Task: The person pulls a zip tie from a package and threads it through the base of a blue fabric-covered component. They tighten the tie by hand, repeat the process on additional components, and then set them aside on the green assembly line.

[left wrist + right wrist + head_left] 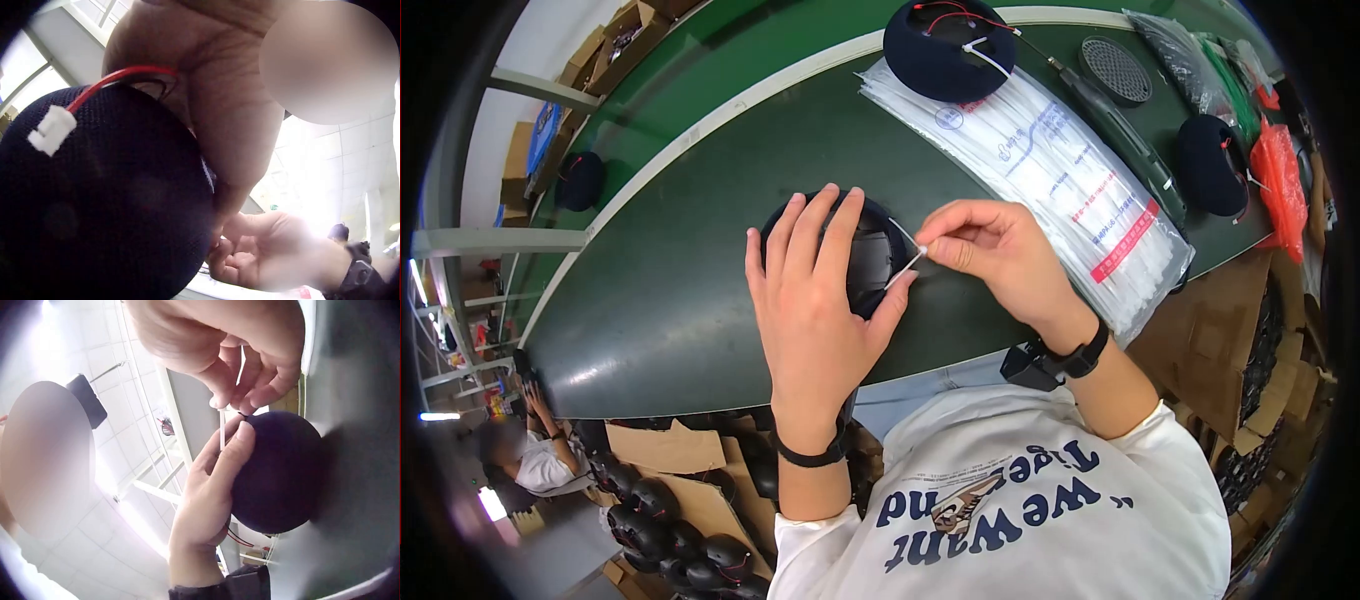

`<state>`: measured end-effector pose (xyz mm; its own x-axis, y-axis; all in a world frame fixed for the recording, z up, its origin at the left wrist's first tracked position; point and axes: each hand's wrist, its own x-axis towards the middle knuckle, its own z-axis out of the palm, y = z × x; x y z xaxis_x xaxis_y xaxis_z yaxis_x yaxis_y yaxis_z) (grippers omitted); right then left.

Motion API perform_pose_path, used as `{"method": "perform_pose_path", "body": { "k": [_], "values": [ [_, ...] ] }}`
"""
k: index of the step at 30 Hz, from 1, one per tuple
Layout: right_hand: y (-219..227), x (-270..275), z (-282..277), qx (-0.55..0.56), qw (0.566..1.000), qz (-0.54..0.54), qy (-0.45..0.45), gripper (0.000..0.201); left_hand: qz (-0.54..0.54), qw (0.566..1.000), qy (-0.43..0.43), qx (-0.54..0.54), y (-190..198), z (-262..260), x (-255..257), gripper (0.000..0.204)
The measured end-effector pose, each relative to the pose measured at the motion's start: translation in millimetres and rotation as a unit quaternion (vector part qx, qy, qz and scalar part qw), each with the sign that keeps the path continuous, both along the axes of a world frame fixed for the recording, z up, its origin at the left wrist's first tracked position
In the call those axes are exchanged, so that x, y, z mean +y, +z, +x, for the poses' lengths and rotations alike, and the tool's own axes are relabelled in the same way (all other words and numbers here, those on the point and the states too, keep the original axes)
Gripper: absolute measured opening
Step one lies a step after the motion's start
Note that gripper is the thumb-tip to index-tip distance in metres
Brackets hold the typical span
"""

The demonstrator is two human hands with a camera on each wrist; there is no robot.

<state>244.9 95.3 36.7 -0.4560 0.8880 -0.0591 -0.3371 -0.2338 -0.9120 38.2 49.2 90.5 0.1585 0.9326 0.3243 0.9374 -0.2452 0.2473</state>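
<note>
A round housing [870, 265], covered in navy knit fabric with black plastic inside, sits on the green bench. Spread across its top, my left hand [815, 290] grips it, the thumb along the near right rim. My right hand [1005, 260] pinches a white cable tie [904, 270] between thumb and index finger, just right of the housing. The tie forms a narrow loop at the rim, near the left thumb. In the left wrist view, a red wire with a white connector [52, 131] lies over the fabric [112, 200]. The left fingertips are hidden there.
A clear bag of white cable ties [1060, 180] lies right of my hands. Behind it are another navy housing [948, 65], a dark long-handled tool [1115, 125] and a round grille [1115, 70]. Cartons [665, 448] and black shells [645, 530] stand below the bench edge.
</note>
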Motion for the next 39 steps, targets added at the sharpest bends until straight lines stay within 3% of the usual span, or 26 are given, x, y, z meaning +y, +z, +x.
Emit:
{"method": "perform_pose_path", "body": {
  "k": [19, 29, 32, 34, 39],
  "values": [
    [12, 31, 11, -0.085, 0.992, 0.008, 0.089, 0.012, -0.055, 0.995, -0.082, -0.013, 15, -12, 4, 0.071],
    [-16, 65, -1, -0.015, 0.983, -0.061, 0.174, 0.016, -0.094, 0.990, -0.102, -0.032, 20, -21, 6, 0.070],
    [-9, 55, 5, -0.001, 0.981, -0.003, 0.196, 0.017, -0.056, 0.992, -0.108, -0.035, 20, -23, 7, 0.064],
    [-1, 40, 7, -0.059, 0.985, 0.072, 0.144, 0.017, -0.015, 0.992, -0.106, -0.065, 16, -15, 7, 0.051],
    [-13, 27, -1, 0.033, 0.994, 0.022, 0.105, 0.015, 0.049, 0.985, -0.103, -0.129, -5, 3, 9, 0.019]
  ]
}}
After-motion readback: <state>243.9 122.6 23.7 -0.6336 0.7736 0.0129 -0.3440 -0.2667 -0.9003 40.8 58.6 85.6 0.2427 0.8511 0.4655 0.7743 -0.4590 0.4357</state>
